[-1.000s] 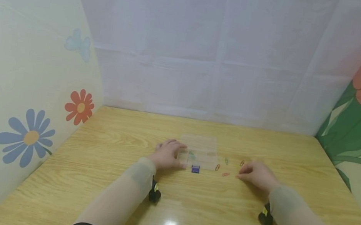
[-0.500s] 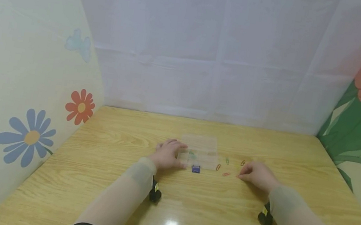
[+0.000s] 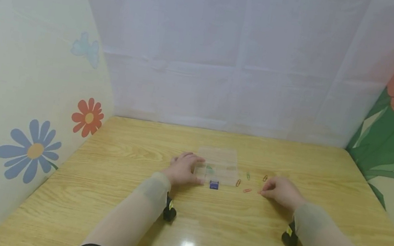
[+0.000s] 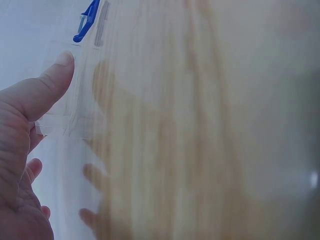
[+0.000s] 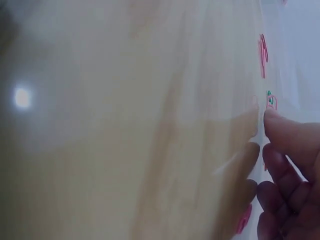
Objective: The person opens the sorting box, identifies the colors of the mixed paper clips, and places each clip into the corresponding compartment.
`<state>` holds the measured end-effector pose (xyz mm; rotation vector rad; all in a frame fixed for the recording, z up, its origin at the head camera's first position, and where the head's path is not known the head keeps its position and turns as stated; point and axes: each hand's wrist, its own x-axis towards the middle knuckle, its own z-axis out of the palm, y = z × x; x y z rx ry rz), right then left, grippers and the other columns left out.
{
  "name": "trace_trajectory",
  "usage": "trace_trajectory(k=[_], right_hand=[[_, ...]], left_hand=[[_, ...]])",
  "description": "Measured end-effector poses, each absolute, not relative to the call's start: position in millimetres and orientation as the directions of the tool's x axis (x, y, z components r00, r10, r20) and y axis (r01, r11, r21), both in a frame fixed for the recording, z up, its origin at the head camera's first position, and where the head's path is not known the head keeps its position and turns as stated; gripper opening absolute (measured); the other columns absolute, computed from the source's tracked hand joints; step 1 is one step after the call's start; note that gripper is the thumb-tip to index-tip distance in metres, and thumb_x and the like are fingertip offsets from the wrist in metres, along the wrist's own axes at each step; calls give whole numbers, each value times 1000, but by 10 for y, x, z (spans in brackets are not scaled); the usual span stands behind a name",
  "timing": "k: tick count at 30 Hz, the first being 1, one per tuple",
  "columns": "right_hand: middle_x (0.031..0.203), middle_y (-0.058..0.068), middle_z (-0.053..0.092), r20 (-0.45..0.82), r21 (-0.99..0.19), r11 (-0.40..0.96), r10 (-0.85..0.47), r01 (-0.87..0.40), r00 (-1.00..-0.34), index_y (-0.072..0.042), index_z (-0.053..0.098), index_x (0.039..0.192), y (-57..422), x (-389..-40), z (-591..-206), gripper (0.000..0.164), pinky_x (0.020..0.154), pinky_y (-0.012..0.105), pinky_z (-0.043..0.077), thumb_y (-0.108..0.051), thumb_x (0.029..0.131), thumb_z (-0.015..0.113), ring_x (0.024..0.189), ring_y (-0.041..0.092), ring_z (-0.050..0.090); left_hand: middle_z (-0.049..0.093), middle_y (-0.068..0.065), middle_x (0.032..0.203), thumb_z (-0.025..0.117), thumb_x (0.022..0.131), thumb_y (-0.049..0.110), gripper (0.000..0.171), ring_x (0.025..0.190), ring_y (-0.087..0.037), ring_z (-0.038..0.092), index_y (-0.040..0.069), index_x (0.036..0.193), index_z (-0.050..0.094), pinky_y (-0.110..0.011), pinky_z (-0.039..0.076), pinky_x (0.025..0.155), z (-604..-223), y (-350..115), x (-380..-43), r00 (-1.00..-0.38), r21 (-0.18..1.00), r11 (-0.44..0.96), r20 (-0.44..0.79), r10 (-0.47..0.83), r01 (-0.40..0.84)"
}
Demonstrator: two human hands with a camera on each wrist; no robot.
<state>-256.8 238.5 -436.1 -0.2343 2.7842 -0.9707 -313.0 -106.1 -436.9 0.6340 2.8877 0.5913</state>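
Observation:
A clear plastic box (image 3: 219, 166) lies on the table with its lid folded back, and a blue latch (image 3: 214, 184) sticks out at its front. My left hand (image 3: 184, 169) grips the left end of the box, thumb at the front and fingers behind. In the left wrist view the thumb (image 4: 50, 85) lies against the clear wall below the blue latch (image 4: 87, 21). Something green (image 3: 210, 170) shows through the box. To the right, my right hand (image 3: 282, 192) pinches a pink paper clip (image 5: 272, 101) between thumb and forefinger, low over the table.
Between the box and my right hand lie a red-brown paper clip (image 3: 238, 183), a green one (image 3: 248, 176) and a pink one (image 3: 246, 190). Another red-brown paper clip (image 3: 265, 178) lies just behind my right hand. A white cloth (image 3: 237, 61) hangs behind the table (image 3: 129, 215).

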Motion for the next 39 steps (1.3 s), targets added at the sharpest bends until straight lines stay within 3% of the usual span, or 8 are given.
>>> trace_trajectory(k=[10, 19, 26, 31, 39], right_hand=[[97, 4, 64, -116, -647, 759, -188, -70, -975, -11, 66, 89, 2382, -2560, -4293, 15, 85, 49, 43, -25, 85, 72, 94, 25, 56], [108, 9, 61, -192, -707, 705, -122, 51, -974, -9, 66, 102, 2316, -2593, -4187, 17, 66, 34, 46, -21, 91, 66, 85, 23, 53], [109, 10, 63, -141, -725, 689, -136, 9, -981, -9, 66, 100, 2220, -2641, -4130, 15, 84, 45, 46, -21, 91, 65, 100, 27, 55], [107, 9, 64, -121, -741, 672, -124, 7, -985, -9, 66, 100, 2126, -2684, -4101, 16, 85, 44, 47, -22, 91, 65, 99, 27, 57], [100, 8, 66, -39, -704, 702, -187, -106, -982, -8, 67, 94, 2011, -2767, -4068, 13, 86, 47, 47, -20, 90, 67, 94, 26, 59]], left_hand=[[44, 1, 147, 76, 76, 51, 75, 143, -25, 20, 24, 141, 48, -60, 10, 111, -4372, -1064, -3136, -903, 414, 829, -38, 428, 376], [44, 2, 147, 76, 76, 51, 75, 143, -25, 20, 24, 141, 48, -59, 11, 111, -4364, -1061, -3133, -904, 402, 834, -36, 427, 378], [45, 1, 146, 76, 76, 51, 75, 143, -26, 21, 24, 140, 49, -59, 12, 111, -4367, -1064, -3138, -903, 405, 831, -32, 428, 380], [45, 2, 146, 77, 76, 51, 75, 143, -25, 21, 24, 140, 49, -58, 12, 111, -4378, -1065, -3139, -904, 410, 830, -30, 427, 378], [44, 2, 147, 77, 76, 51, 75, 143, -25, 20, 25, 140, 48, -59, 11, 111, -4364, -1057, -3128, -906, 407, 834, -38, 421, 371]])
